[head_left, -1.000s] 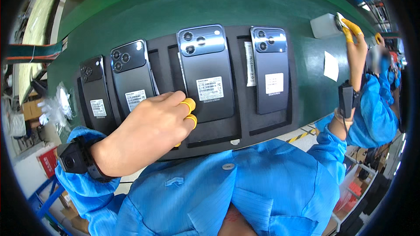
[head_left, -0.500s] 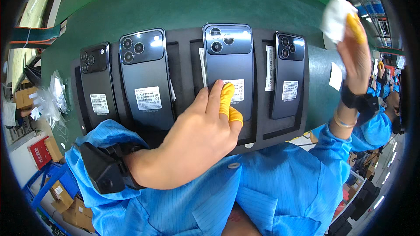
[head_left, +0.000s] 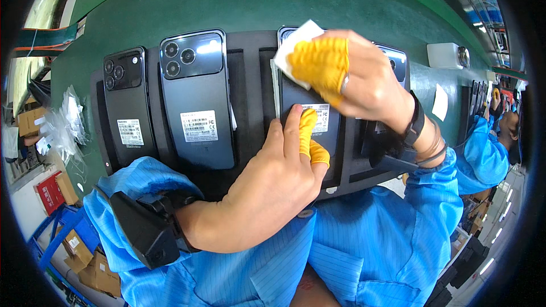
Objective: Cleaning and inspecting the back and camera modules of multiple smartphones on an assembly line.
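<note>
Several dark smartphones lie face down in a black foam tray [head_left: 245,42], camera ends away from me. My left hand [head_left: 261,176], with yellow covers on some fingers, rests its outstretched fingertips on the third phone [head_left: 291,95], beside its white label. Yellow covers also wrap fingers of my right hand [head_left: 367,74], which are closed on a folded white cloth [head_left: 304,37] over that phone's camera end, hiding most of its lenses. The fourth phone [head_left: 398,57] is partly behind my right hand and wrist. On the left, the first phone [head_left: 133,111] and second phone [head_left: 202,96] lie untouched.
The tray sits on a green tabletop [head_left: 227,0]. A white container with a metallic top [head_left: 446,55] and a white paper slip [head_left: 440,102] lie right. Clear plastic bags [head_left: 62,122] are heaped left, cardboard boxes [head_left: 99,276] stand lower left. Another person in blue [head_left: 480,162] works at right.
My right hand has swung in from the raised upper right, bringing the cloth onto the third phone's camera end. A white container shows where that hand was. My left fingers stay on the phone.
</note>
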`<action>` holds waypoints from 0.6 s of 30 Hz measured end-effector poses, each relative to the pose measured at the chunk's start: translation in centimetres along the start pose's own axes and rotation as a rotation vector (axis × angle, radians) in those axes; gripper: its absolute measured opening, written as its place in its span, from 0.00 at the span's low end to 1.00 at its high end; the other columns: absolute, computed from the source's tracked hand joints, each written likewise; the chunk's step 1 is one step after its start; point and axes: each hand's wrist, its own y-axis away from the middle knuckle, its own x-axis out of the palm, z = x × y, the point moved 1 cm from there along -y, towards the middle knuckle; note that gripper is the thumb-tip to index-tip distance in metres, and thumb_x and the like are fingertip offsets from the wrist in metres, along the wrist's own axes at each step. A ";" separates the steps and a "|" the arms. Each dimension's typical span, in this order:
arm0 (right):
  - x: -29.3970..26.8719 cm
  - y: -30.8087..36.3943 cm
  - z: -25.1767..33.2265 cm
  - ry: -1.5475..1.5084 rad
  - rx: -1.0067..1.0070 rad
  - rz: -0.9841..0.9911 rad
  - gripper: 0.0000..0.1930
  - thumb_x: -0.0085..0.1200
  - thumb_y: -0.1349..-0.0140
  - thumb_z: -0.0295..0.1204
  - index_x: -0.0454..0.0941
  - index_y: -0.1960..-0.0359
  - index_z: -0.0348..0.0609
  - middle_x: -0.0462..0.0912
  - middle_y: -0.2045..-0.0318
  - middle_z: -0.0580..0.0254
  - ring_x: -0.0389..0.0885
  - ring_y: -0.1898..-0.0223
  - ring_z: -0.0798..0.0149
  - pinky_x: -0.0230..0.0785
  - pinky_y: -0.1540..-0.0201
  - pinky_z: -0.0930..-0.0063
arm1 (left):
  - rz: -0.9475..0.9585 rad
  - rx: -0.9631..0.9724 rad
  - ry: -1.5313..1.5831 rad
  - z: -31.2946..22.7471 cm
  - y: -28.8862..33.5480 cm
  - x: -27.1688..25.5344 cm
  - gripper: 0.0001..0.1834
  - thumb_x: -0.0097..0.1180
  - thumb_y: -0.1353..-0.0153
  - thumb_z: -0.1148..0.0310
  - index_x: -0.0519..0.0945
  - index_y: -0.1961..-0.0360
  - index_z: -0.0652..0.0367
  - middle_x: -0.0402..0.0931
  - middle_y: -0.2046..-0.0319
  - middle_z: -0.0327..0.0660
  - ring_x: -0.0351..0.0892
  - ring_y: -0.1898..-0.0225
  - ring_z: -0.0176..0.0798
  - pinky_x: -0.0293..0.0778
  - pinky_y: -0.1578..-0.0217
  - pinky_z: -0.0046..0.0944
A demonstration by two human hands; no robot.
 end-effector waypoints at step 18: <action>-1.9 -0.2 -0.6 -0.155 0.065 0.132 0.09 0.58 0.61 0.21 0.77 0.74 0.38 0.79 0.77 0.58 0.79 0.71 0.55 0.73 0.55 0.60 | -0.007 0.006 -0.009 0.1 -0.1 0.0 0.13 0.52 0.52 0.66 0.77 0.67 0.64 0.76 0.79 0.53 0.75 0.50 0.58 0.71 0.50 0.46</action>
